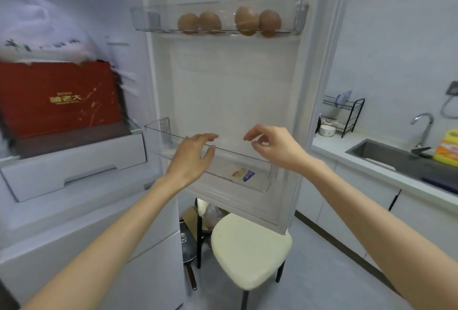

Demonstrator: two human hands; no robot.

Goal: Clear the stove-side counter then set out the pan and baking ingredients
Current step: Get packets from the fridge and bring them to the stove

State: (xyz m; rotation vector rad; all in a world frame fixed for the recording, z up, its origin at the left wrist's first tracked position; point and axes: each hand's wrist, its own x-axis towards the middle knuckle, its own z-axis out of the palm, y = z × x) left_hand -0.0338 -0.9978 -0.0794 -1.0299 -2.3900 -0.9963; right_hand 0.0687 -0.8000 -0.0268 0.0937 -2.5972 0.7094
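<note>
Red box (59, 96) is sitting in the fridge (81, 158) at L. Your L hand (192, 158) is hovering at the lower door bin (158, 136), fingers spread, empty. Four eggs (229, 22) are lying in the upper door shelf (153, 15), a packet (244, 174) is lying in the bin, and your R hand (275, 146) is hanging loosely curled, empty.

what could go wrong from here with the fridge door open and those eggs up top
The four eggs sit loose in the upper door shelf; jolting the door may knock them together and crack one.
The chair stands right under the open door, so stepping in could mean a stumble.
The left hand and right hand are empty; taking several eggs at once risks a drop.
</note>
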